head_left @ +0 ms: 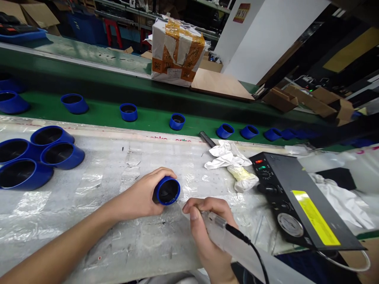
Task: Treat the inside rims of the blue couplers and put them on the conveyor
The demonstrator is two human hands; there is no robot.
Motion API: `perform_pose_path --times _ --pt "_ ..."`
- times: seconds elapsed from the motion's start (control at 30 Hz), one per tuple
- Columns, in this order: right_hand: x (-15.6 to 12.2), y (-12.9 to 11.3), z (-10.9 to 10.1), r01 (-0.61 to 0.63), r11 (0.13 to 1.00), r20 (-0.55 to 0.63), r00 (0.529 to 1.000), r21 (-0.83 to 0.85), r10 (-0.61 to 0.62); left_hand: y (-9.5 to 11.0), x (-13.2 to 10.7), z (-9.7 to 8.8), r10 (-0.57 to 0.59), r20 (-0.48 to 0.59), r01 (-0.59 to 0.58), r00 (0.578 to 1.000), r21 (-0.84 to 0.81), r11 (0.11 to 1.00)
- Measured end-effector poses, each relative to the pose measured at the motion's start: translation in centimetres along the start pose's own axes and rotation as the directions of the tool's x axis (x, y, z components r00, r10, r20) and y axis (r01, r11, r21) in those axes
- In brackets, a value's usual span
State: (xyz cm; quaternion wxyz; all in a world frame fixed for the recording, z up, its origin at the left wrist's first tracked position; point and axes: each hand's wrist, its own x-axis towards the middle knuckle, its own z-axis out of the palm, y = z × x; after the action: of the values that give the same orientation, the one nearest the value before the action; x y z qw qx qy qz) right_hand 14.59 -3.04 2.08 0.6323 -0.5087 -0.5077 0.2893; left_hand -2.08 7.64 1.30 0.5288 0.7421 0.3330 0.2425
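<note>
The left grip (143,198) is wrapped around a short blue hollow cylinder with a dark inside (167,191), thumb and fingers pressed to its outer wall, its open end turned up toward the viewer. The right grip (209,238) is closed around a translucent whitish dispensing barrel (233,245), whose thin tip points at the near right rim of the cylinder; whether the two touch is too small to tell. A black cable (247,239) runs along the barrel, back from the right grip.

Both grips are above a desk covered in clear wrinkled film (133,246). Left of the left grip, four larger-looking blue hollow cylinders (71,159) stand clustered. Beyond both grips, a green belt (152,123) carries a spaced row of similar blue pieces (177,122). Past the right grip, farther out, lie crumpled white tissues (227,157) and a dark narrow strip (207,139). To its right sits a black box-shaped controller with a round gauge and a yellow label (291,183).
</note>
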Motion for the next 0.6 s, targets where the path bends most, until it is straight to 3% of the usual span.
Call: perform_pose_path --times 0.6 --pt "-0.71 -0.34 1.00 -0.012 1.000 0.109 0.994 0.005 0.012 0.21 -0.01 -0.34 0.016 0.050 -0.013 0.999 -0.069 0.998"
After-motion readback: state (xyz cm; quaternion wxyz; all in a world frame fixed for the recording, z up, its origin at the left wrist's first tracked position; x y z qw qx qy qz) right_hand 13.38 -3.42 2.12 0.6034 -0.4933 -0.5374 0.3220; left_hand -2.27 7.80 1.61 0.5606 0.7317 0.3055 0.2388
